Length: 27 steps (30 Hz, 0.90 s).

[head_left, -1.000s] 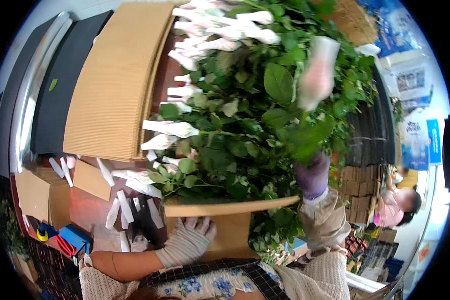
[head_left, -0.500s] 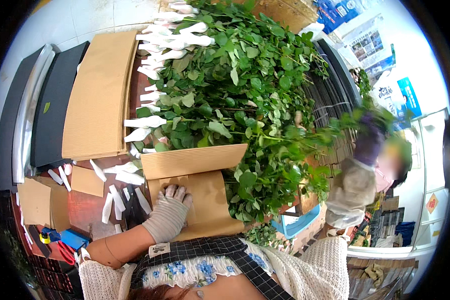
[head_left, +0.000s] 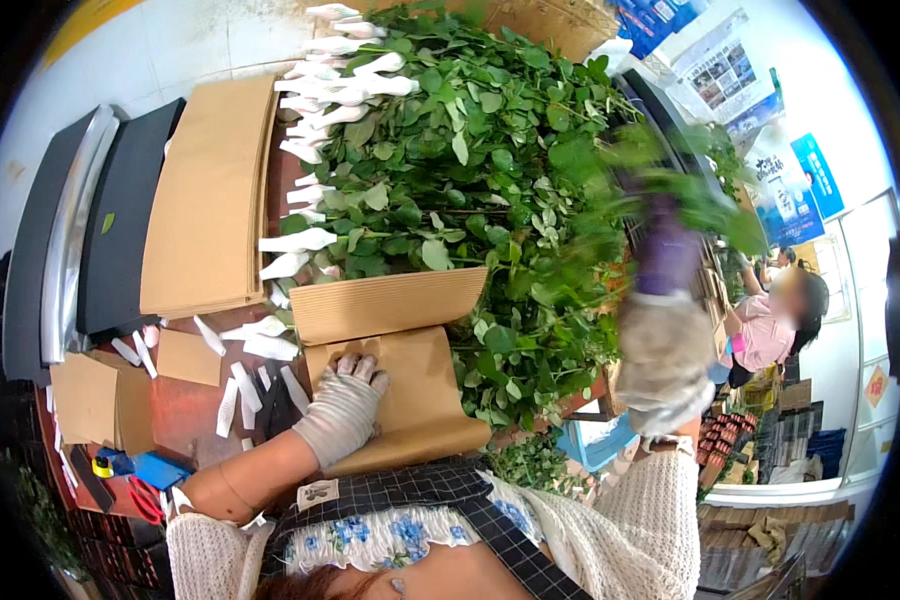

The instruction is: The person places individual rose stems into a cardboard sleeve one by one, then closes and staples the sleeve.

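My left hand (head_left: 345,408), in a grey-white knit glove, lies with its fingers spread on a sheet of brown wrapping paper (head_left: 415,375). The paper's far flap (head_left: 390,305) is corrugated and folded up; its near edge curls toward me. My right hand (head_left: 667,255), in a purple glove and pale sleeve cover, is smeared by motion at the right of the leafy pile. Blurred leafy stems (head_left: 685,190) move with it; its fingers are hard to make out. Long green stems (head_left: 490,200) lie crosswise beyond the paper, their heads in white net sleeves (head_left: 298,240) at the left.
Stacked brown corrugated sheets (head_left: 210,190) and black sheets (head_left: 130,220) stand at the far left. Loose white sleeves (head_left: 270,346), a small carton (head_left: 100,400) and red scissors (head_left: 146,500) are nearer. A blue crate (head_left: 598,442) stands at right. Another person (head_left: 770,325) is farther right.
My right hand has swung left and slightly up, and the leaves around it moved along. My left hand stays on the paper. The view has shifted a little, showing more of the other person.
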{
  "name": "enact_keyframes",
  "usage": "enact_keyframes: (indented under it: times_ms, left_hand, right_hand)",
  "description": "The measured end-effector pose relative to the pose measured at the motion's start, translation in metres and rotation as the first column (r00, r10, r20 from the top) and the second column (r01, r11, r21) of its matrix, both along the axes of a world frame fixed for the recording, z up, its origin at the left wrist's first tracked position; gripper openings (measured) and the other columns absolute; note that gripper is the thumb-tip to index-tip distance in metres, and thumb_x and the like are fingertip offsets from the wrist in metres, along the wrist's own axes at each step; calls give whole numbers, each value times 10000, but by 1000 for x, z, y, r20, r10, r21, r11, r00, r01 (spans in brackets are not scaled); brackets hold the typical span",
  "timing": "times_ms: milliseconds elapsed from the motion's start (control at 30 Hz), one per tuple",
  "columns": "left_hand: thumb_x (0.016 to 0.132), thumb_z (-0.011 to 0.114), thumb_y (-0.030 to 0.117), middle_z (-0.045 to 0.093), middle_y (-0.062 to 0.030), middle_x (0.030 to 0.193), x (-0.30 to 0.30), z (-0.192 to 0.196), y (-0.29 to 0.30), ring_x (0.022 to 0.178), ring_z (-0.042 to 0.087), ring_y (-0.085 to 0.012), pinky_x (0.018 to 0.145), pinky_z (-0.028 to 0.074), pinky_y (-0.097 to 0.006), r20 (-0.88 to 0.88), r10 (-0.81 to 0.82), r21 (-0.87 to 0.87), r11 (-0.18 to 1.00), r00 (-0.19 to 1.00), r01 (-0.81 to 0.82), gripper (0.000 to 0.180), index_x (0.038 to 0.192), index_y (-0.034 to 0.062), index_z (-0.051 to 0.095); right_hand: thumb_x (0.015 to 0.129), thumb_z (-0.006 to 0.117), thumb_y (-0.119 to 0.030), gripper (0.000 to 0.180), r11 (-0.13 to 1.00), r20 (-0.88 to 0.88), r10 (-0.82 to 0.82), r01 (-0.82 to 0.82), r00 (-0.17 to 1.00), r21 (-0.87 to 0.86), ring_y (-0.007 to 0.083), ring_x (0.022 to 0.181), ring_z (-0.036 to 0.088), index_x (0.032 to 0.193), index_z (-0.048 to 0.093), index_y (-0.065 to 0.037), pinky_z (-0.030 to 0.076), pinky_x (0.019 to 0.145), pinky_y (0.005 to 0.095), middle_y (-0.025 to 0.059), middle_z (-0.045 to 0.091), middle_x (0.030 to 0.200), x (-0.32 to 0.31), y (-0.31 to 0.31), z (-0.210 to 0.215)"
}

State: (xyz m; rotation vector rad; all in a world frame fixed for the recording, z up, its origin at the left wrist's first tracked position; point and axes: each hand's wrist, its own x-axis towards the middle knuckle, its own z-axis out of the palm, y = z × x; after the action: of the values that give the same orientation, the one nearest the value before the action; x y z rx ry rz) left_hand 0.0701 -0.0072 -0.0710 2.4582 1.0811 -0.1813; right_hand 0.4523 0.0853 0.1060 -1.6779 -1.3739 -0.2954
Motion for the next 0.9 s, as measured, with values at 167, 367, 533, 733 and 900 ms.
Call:
enact_keyframes:
  times_ms: [167, 367, 533, 733, 900]
  left_hand:
    - [670, 777, 303, 417, -163, 1334, -4, -5, -2, 1295, 345, -360, 1035, 319, -544, -8, 43, -23, 999, 999, -43, 684, 1241, 71, 480]
    - [658, 783, 370, 406, -198, 1365, 4, 4, 0, 1293, 353, -407, 1034, 340, -518, -32, -19, -34, 999, 999, 18, 731, 1251, 50, 498]
    - [653, 788, 374, 410, -192, 1355, 4, 1, 0, 1285, 359, -408, 1032, 337, -518, -46, -10, -26, 1000, 999, 9, 746, 1261, 61, 490]
    - [654, 786, 382, 416, -187, 1346, -3, -1, -1, 1288, 355, -403, 1029, 336, -523, -66, 31, -35, 999, 997, -34, 760, 1268, 55, 480]
    - [655, 786, 379, 424, -183, 1334, 3, -2, -1, 1284, 359, -398, 1020, 345, -522, 0, -4, 29, 1000, 1000, 4, 738, 1252, 56, 497]
  right_hand:
    - [935, 576, -125, 190, 670, -360, 605, -211, 710, 712, 246, 969, 633, 1085, 614, -14, 529, 853, 324, 169, 648, 1093, 55, -24, 78]
    - [916, 597, -95, 274, 868, -737, 484, -151, 472, 473, 252, 1004, 625, 1182, 553, -45, 565, 777, 353, 123, 624, 1110, 51, -27, -32]
    - [918, 597, -112, 273, 981, -682, 165, -192, 712, 37, 170, 908, 609, 1167, 533, -19, 512, 711, 272, 87, 621, 1058, -34, -32, -90]
    - [944, 560, -144, 241, 698, -475, 699, -367, 535, 615, 265, 1047, 609, 1137, 573, -1, 519, 904, 331, 151, 628, 1146, -28, -39, 44]
    - [946, 509, -64, 293, 880, 269, -45, -90, 962, 466, 232, 1030, 607, 1196, 543, 84, 509, 916, 316, 178, 630, 1124, 28, -65, 154]
